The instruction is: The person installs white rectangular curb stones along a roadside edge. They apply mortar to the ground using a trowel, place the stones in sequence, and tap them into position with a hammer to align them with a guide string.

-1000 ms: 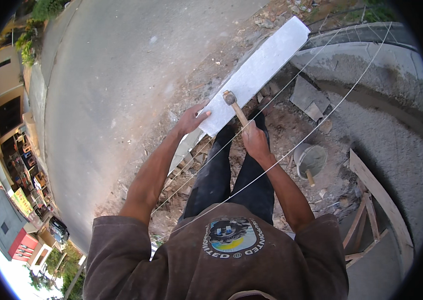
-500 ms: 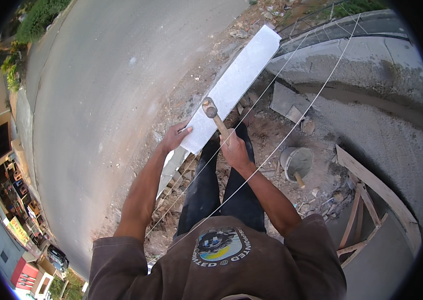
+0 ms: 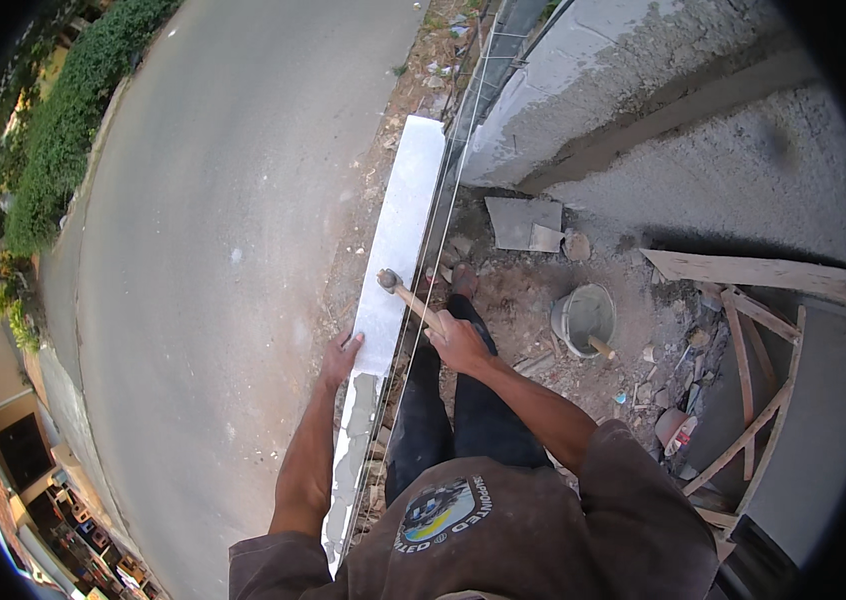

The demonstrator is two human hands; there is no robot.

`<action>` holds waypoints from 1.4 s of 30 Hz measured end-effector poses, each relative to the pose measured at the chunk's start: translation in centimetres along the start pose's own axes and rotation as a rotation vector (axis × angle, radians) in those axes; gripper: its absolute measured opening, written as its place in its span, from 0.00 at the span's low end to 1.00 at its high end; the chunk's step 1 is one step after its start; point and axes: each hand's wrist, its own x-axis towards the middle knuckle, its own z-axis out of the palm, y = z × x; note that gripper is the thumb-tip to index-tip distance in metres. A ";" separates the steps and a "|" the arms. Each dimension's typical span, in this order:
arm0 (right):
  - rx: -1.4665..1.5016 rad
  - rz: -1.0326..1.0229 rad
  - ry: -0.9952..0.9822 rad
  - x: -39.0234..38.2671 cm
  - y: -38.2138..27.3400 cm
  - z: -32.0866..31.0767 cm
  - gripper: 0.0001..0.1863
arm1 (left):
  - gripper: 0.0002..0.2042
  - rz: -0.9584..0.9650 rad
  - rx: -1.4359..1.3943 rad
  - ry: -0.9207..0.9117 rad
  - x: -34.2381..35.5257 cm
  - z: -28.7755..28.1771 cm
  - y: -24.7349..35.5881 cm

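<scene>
A long white block (image 3: 401, 220) lies along the top of a narrow, low wall (image 3: 350, 462), whose nearer part shows grey mortar and white edges. My left hand (image 3: 343, 357) grips the block's near end at its left side, thumb against the top edge. In my right hand (image 3: 460, 345) is the wooden handle of a hammer (image 3: 409, 295), fingers wrapped round it. The hammer's head is over the block's top face, a little beyond my left hand; whether it touches cannot be told. A taut string (image 3: 430, 300) runs along the block's right side.
Right of my legs stand a bucket (image 3: 583, 320) with grey mix and a wooden handle sticking out, broken slabs (image 3: 523, 222) and rubble. A wooden frame (image 3: 753, 400) stands farther right, by a rough grey wall (image 3: 723, 170). A paved road (image 3: 213, 220) runs along the left.
The view has turned, so the block now points more straight ahead. My left hand stays at its near end, and my right hand still holds the hammer over it.
</scene>
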 end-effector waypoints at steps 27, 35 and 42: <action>0.178 1.283 0.355 -29.2 40.6 0.1 0.22 | 0.20 -0.043 0.314 -0.549 -18.3 18.8 32.1; 0.439 1.001 1.044 -22.8 50.2 -8.7 0.25 | 0.19 -0.239 0.733 -0.599 -16.5 22.0 24.5; 0.292 1.076 0.179 -12.4 51.9 -16.2 0.26 | 0.22 -0.344 0.621 -0.390 -16.7 23.8 21.8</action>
